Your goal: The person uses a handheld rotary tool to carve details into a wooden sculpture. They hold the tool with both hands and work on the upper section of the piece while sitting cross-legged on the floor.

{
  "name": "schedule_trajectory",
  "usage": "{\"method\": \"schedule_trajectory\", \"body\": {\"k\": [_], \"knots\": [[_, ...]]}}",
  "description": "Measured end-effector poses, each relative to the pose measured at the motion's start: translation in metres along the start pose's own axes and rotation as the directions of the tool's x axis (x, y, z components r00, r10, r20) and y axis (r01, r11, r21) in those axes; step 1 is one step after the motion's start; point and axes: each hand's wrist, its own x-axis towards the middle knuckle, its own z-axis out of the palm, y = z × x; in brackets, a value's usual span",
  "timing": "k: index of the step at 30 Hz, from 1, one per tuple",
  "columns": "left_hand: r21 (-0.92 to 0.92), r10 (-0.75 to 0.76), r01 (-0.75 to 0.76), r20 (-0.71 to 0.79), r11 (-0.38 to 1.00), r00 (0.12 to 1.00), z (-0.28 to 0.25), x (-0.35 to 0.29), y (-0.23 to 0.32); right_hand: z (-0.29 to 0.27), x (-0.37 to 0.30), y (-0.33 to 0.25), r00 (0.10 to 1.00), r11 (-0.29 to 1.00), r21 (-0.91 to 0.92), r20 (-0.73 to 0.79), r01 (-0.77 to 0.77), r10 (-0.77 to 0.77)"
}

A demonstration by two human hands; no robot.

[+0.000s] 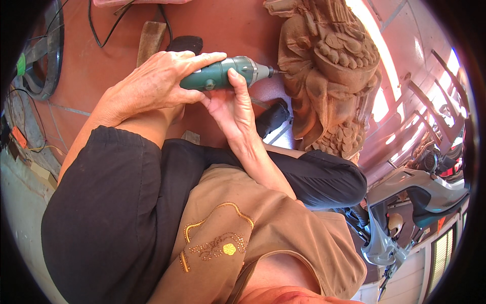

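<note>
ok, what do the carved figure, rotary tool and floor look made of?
Carved figure: probably wood, matte, seemingly unpainted; even brown tone throughout the relief.
Rotary tool: likely plastic, smooth, mostly green; molded-looking shape.
Floor: reddish tile, maybe ceramic or terracotta; straight joints show, glaze unclear.

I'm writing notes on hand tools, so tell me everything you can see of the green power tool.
The green power tool has a rounded, plastic-looking body with a small round bump, then a grey nose tapering to a dark tip and thin bit. It lies roughly level across the view, bit toward the brown carved figure; contact there is unclear. The left hand grips its rear, hiding that end; the right thumb touches its body. Whether it is running cannot be told.
</note>
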Motion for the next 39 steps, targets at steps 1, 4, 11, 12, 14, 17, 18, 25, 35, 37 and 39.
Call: {"method": "schedule_trajectory", "body": {"k": [1, 4, 11, 12, 14, 17, 18, 25, 35, 37, 39], "knots": [[-0.005, -0.007, 0.008, 0.003, 1.0, 1.0, -0.0005, -0.0005, 0.0001, 0.0002, 0.0005, -0.0003, 1.0, 1.0, -0.001, 0.006, -0.003, 0.003], [0.005, 0.021, -0.02, -0.024, 1.0, 1.0, -0.0004, -0.0021, -0.0011, 0.0017, 0.0009, -0.0004, 1.0, 1.0, -0.006, 0.018, -0.011, 0.011], [-0.009, 0.021, -0.021, -0.023, 1.0, 1.0, 0.0, -0.0013, -0.001, 0.0019, 0.0015, -0.0012, 1.0, 0.999, -0.037, 0.008, -0.003, 0.003], [-0.009, 0.019, -0.019, -0.024, 1.0, 1.0, -0.0013, -0.0018, 0.0005, 0.0021, 0.0014, -0.0011, 1.0, 0.999, -0.034, 0.01, -0.007, 0.007], [-0.019, 0.009, -0.009, -0.015, 1.0, 1.0, -0.0022, -0.002, 0.0022, 0.0022, 0.0012, -0.0011, 1.0, 1.0, -0.028, 0.016, -0.013, 0.014], [-0.03, 0.001, -0.001, -0.003, 1.0, 1.0, -0.0016, -0.0012, 0.0027, 0.0003, -0.0003, 0.0002, 1.0, 1.0, -0.026, 0.016, -0.004, 0.004], [-0.027, 0.007, -0.007, -0.006, 1.0, 1.0, -0.0005, -0.0006, 0.003, 0.0016, -0.0014, 0.0004, 1.0, 1.0, -0.02, 0.006, 0.006, -0.005], [-0.018, 0.017, -0.017, -0.002, 1.0, 1.0, 0.0012, 0.0009, 0.0006, 0.0027, -0.004, -0.0001, 1.0, 1.0, -0.014, -0.009, 0.022, -0.022], [-0.041, 0.06, -0.061, -0.033, 0.997, 0.998, 0.0019, 0.0024, -0.0015, 0.0045, -0.0051, -0.0001, 0.999, 1.0, -0.009, -0.037, 0.028, -0.028], [-0.03, 0.118, -0.122, -0.116, 0.992, 0.986, 0.0054, 0.0001, -0.0039, 0.0067, -0.0051, 0.0006, 0.999, 1.0, -0.006, -0.032, 0.016, -0.016], [-0.046, 0.044, -0.046, -0.037, 0.998, 0.998, 0.0009, -0.0002, 0.0005, 0.0075, -0.0052, 0.0001, 0.999, 1.0, -0.01, -0.032, 0.016, -0.017]]}}
